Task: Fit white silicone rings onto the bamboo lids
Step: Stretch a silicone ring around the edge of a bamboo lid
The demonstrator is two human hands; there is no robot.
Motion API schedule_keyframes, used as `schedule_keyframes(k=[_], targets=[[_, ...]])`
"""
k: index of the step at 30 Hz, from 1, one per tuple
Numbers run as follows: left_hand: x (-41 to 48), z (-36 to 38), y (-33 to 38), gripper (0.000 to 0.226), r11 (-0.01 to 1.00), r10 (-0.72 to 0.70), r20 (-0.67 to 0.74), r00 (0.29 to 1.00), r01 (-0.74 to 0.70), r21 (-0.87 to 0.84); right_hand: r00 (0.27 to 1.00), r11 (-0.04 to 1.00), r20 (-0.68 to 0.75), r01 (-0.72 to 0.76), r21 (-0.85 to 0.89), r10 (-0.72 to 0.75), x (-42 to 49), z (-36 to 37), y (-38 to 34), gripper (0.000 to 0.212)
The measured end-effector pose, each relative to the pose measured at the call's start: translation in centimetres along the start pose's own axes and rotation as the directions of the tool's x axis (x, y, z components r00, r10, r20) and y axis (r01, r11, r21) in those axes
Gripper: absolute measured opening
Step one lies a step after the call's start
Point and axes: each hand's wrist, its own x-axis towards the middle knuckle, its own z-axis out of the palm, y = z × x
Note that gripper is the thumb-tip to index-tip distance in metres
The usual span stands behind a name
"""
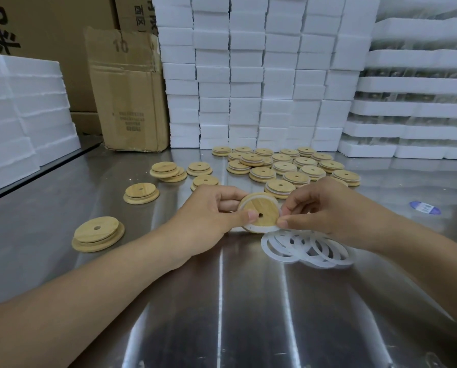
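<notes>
Two hands hold one bamboo lid (265,209) in the middle of the steel table (248,309), tilted up; the left hand (216,216) pinches its left edge, thumb in front and fingers behind; the right hand (325,208) pinches the white silicone ring (259,230) at the lid's right edge; the ring hugs the rim. Loose rings (308,249) lie in a heap just under the right hand; many ringed lids (288,166) sit crowded behind, near the foam blocks (248,75); a few plain lids (98,237) lie well apart on the left; wide shiny steel stretches between the forearms.
</notes>
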Motion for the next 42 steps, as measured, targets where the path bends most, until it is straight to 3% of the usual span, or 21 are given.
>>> schedule_keyframes(k=[8, 14, 17, 24, 27, 29, 31, 35, 38, 42], targets=[[-0.5, 0.8, 0.6, 0.017, 0.992, 0.063, -0.126, 0.99, -0.076, -0.098, 0.991, 0.995, -0.137, 0.008, 0.103, 0.006, 0.0, -0.2, -0.7, 0.011], [-1.1, 2.1, 0.9, 0.018, 0.974, 0.11, -0.248, 0.962, -0.155, -0.168, 0.994, 0.983, -0.003, -0.11, 0.143, 0.112, -0.4, -0.9, -1.8, 0.014], [-1.4, 2.2, 0.9, 0.022, 0.971, 0.083, -0.228, 0.97, -0.13, -0.199, 0.994, 0.98, 0.019, -0.113, 0.166, 0.111, -0.7, -1.1, -2.1, 0.015], [-1.1, 1.6, 1.3, 0.024, 0.972, 0.062, -0.203, 0.977, -0.105, -0.21, 0.985, 0.985, -0.153, -0.047, 0.166, 0.073, -0.4, -0.2, -1.9, 0.023], [-1.0, 1.6, 1.3, 0.03, 0.974, 0.065, -0.179, 0.982, -0.101, -0.202, 0.994, 0.975, -0.077, -0.055, 0.213, 0.073, -0.5, -0.1, -2.1, 0.023], [-1.0, 1.7, 1.3, 0.035, 0.977, 0.073, -0.14, 0.987, -0.098, -0.187, 0.998, 0.972, -0.029, -0.048, 0.228, 0.056, -0.4, 0.1, -2.1, 0.014], [-1.0, 1.8, 1.4, 0.04, 0.984, 0.07, -0.144, 0.987, -0.092, -0.152, 0.997, 0.972, -0.067, -0.02, 0.235, 0.036, -0.3, 0.3, -2.1, 0.009], [-0.8, 1.7, 1.4, 0.03, 0.998, 0.059, -0.204, 0.977, -0.056, 0.02, 0.99, 0.968, -0.131, -0.025, 0.249, 0.059, -0.2, 0.1, -1.8, 0.012], [-0.8, 1.7, 1.2, 0.035, 0.988, 0.071, -0.106, 0.992, -0.055, 0.143, 0.99, 0.961, -0.123, -0.039, 0.273, 0.075, -0.2, -0.2, -1.7, 0.017], [-0.9, 1.5, 1.1, 0.033, 0.979, 0.111, 0.003, 0.994, -0.11, 0.173, 0.998, 0.967, -0.049, -0.029, 0.252, 0.043, -0.3, 0.3, -1.7, 0.038]])
